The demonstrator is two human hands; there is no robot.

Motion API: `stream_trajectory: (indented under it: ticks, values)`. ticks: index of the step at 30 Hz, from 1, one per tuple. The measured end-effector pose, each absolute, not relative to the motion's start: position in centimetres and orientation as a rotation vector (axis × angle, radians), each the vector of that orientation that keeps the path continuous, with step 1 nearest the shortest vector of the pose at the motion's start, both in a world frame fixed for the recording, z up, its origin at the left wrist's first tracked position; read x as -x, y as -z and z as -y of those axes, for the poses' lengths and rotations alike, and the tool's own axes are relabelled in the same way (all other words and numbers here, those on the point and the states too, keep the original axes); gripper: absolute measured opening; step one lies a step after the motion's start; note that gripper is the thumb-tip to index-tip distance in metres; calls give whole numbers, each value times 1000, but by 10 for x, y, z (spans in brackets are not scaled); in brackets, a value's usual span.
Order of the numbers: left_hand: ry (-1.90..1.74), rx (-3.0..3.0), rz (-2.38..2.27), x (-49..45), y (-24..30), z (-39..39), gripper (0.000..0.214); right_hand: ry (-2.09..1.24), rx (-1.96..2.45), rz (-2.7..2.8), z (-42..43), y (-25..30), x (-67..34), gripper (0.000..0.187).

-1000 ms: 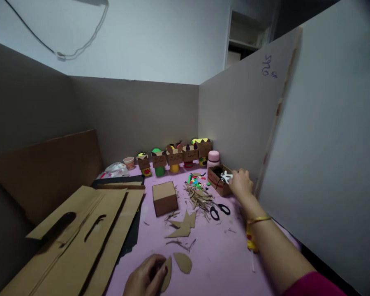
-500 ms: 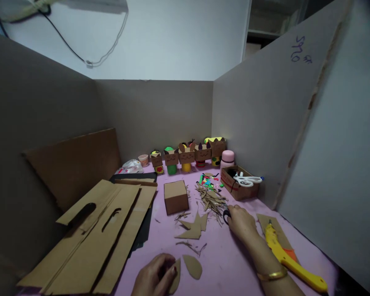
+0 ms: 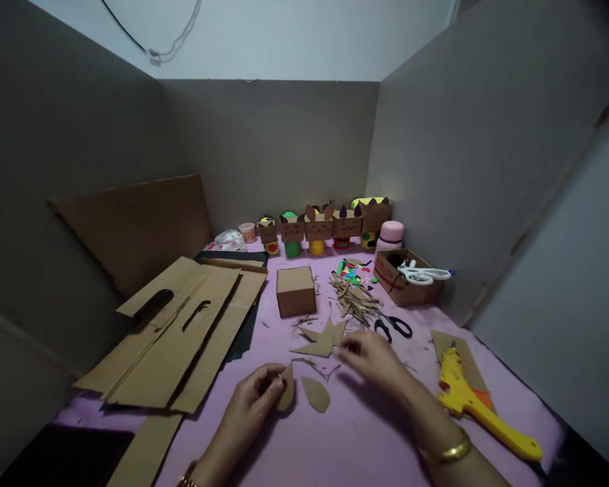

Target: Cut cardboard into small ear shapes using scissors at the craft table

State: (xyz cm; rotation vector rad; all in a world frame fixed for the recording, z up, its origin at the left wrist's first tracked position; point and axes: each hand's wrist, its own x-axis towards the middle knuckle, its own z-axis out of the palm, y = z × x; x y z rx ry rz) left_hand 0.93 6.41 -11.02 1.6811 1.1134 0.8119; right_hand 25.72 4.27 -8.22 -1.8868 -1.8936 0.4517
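Observation:
My left hand (image 3: pixel 258 392) pinches a leaf-shaped cardboard piece (image 3: pixel 286 391) between thumb and fingers, low over the table. Just right of it, a second leaf-shaped piece (image 3: pixel 315 394) lies flat. My right hand (image 3: pixel 368 358) hovers by the right edge of a spiky cardboard offcut (image 3: pixel 325 339); its bent fingers look slightly apart, with nothing visible in them. Beyond that hand, black-handled scissors (image 3: pixel 393 327) lie with their blades toward a heap of thin cardboard strips (image 3: pixel 355 299). A closed cardboard box (image 3: pixel 296 291) stands behind the offcut.
Large cardboard sheets (image 3: pixel 183 338) are stacked on the left. A yellow glue gun (image 3: pixel 467 389) rests on cardboard at right. Behind it, a small box (image 3: pixel 409 287) holds white scissors (image 3: pixel 423 272). Box-headed figures (image 3: pixel 317 230) and a pink bottle (image 3: pixel 390 237) line the back.
My right hand has let go of the black-handled scissors and moved left toward the spiky offcut. My left hand still holds the leaf-shaped piece. The view has tipped downward.

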Motion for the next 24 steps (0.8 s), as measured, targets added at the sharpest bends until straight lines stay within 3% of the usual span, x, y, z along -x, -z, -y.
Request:
stream_trajectory:
  ticks: [4,10,16,24]
  values:
    - [-811,-1668,-1030,-13,107,-60,25,-616,1727,1977,-27,91,-214,32]
    - [-825,-1465,-988,-15,102,-57,30,-890,1565,1728,-30,108,-204,9]
    - [-812,-1301,-839,-20,109,-57,33,-1324,1279,1488,-32,116,-189,20]
    - [-897,-1351,-871,-19,116,-58,30,-1313,1183,1419,-29,123,-178,6]
